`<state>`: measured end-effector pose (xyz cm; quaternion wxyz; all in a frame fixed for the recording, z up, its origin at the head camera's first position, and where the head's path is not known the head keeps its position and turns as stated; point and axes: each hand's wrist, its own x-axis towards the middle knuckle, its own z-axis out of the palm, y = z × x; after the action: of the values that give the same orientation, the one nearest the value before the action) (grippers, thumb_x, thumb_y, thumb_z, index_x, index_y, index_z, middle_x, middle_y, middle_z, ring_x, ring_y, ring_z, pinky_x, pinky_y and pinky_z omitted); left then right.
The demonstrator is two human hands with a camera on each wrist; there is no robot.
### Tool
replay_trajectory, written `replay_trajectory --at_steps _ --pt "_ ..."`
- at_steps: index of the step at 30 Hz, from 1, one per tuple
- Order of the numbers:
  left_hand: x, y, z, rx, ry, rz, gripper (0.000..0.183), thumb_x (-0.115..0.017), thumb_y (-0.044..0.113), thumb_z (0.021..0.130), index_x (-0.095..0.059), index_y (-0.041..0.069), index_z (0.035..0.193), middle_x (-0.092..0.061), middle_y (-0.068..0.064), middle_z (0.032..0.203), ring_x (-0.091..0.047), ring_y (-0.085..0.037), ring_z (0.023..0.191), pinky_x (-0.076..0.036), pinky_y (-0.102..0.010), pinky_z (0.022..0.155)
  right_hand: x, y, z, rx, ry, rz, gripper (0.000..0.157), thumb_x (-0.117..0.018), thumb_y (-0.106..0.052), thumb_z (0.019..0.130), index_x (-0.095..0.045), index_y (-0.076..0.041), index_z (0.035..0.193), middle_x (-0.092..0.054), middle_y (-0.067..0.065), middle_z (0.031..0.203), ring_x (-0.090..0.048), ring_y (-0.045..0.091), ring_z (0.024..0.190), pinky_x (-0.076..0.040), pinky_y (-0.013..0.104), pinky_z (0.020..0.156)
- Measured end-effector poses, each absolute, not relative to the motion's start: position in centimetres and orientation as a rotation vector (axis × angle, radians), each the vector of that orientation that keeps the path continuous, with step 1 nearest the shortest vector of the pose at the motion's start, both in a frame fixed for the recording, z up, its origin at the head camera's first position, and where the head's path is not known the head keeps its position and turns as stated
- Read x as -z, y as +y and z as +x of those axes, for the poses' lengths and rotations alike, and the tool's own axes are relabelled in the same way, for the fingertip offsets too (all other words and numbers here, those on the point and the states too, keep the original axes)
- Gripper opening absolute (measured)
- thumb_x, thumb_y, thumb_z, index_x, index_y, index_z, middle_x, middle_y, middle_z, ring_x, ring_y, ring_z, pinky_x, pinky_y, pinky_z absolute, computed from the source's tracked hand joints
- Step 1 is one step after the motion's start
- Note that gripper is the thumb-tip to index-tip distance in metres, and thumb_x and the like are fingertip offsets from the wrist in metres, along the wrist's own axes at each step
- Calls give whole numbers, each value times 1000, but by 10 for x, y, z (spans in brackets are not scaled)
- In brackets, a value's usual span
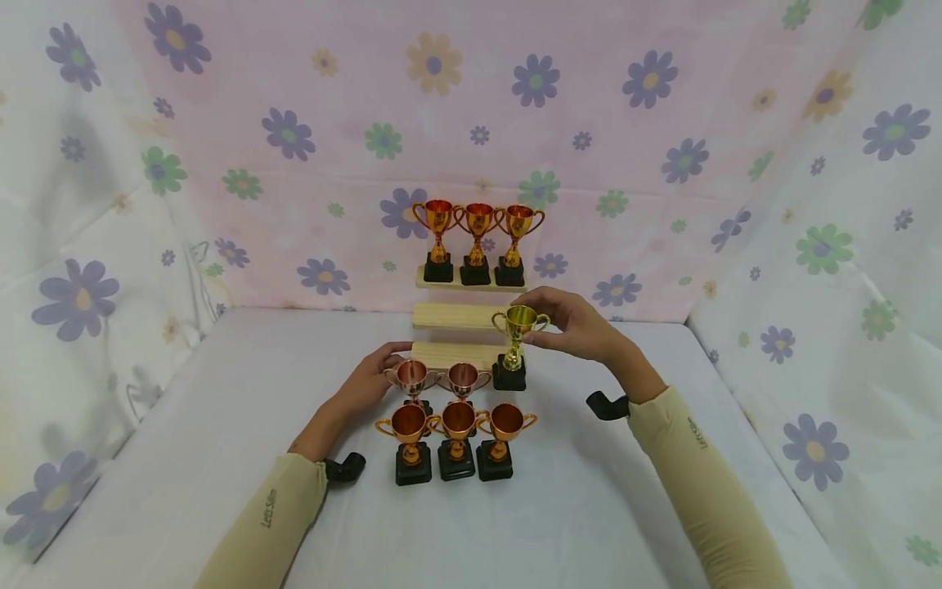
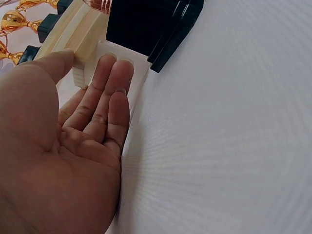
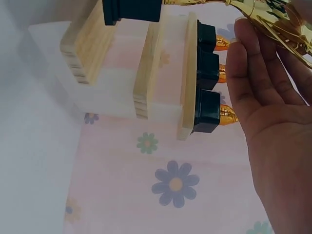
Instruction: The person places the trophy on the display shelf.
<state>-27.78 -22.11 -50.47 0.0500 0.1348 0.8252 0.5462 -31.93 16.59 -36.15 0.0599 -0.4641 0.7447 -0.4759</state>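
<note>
My right hand [image 1: 570,323] pinches a gold trophy cup [image 1: 513,352] near its rim and right handle. The cup hangs nearly upright in front of the right end of a stepped wooden stand [image 1: 449,353], its black base overlapping the lowest step in the head view. In the right wrist view, that base [image 3: 131,9] is beside the lowest step. My left hand [image 1: 371,378] is at the stand's left end, fingers mostly straight and thumb [image 2: 61,63] against the wooden step. Two rose-coloured trophy cups [image 1: 464,378] stand just in front of the stand, near the left fingers.
Three orange-gold trophies [image 1: 478,219] stand in a row on the top step. In front of the rose-coloured cups is another row of three bronze-orange trophies [image 1: 458,421] on the white tablecloth [image 1: 589,507]. A flowered cloth [image 1: 331,164] hangs behind and at both sides.
</note>
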Motion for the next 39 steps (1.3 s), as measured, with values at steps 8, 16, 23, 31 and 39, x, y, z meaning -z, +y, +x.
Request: replay_trajectory --at_steps 8,16,23,31,39 --pt "504 -221 -276 -1670 2509 417 63 -51 -5 97 -45 8 158 -73 -17 124 -67 -29 116 -39 -44 99 340 150 -332 1341 2382 -1350 47 -74 -3 96 -58 0 141 -65 13 133 -65 26 126 -51 40 108" --pt "504 -220 -276 -1691 2475 407 64 -50 -7 97 -44 8 159 -71 -19 129 -68 -29 116 -42 -39 94 329 131 -339 1219 2511 -1301 52 -76 -15 98 -57 -2 144 -62 13 142 -61 27 133 -46 47 113" --pt "502 -220 -276 -1676 2496 414 60 -51 -3 100 -45 8 158 -71 -18 131 -67 -31 121 -41 -43 102 318 111 -347 1180 2556 -1304 49 -76 -17 98 -58 -3 141 -63 13 138 -65 26 127 -54 43 103" --pt "503 -221 -277 -1680 2488 401 58 -52 0 101 -45 9 158 -72 -18 128 -66 -32 122 -37 -55 113 305 89 -353 1163 2619 -1297 50 -76 -20 98 -59 -4 143 -62 12 141 -68 26 122 -53 43 104" --pt "503 -221 -278 -1674 2501 413 55 -53 3 104 -44 6 158 -71 -20 128 -67 -32 119 -40 -51 109 302 70 -358 1124 2697 -1229 53 -74 -25 100 -58 -7 148 -62 10 141 -66 24 118 -52 42 103"
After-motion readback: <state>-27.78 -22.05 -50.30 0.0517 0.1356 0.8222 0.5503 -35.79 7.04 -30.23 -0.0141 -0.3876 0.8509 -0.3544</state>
